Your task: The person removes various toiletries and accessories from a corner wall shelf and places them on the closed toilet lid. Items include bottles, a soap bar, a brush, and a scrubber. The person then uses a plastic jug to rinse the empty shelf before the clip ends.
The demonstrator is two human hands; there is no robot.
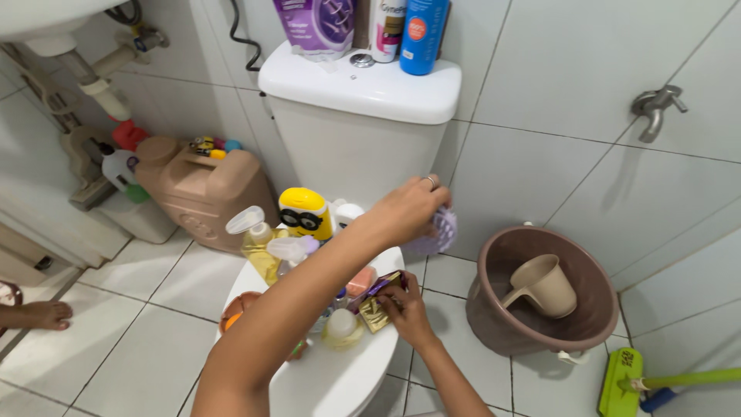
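Left hand: the left hand (409, 207) reaches across in front of the toilet tank (359, 131). Its fingers are curled around a purple mesh scrubber (436, 232).
Right hand: the right hand (405, 309) rests on the closed toilet lid (332, 378), below the tank. Its fingertips pinch a small shiny gold and purple packet (378, 303).
Scrubber: it is low down by the right side of the tank, near the wall tiles.
Packet: it lies on the lid, just beside a small pink bar (360, 281).
On the lid: a yellow cartoon bottle (304, 213) stands close to the tank, with a yellow spray bottle (258, 245) to its left.
On top of the tank: a blue bottle (422, 35) and a purple pouch (316, 27).
Right of the tank: a brown bucket (594, 309) on the floor holds a beige dipper (544, 286).
Left of the tank: a big tan jug (204, 189).
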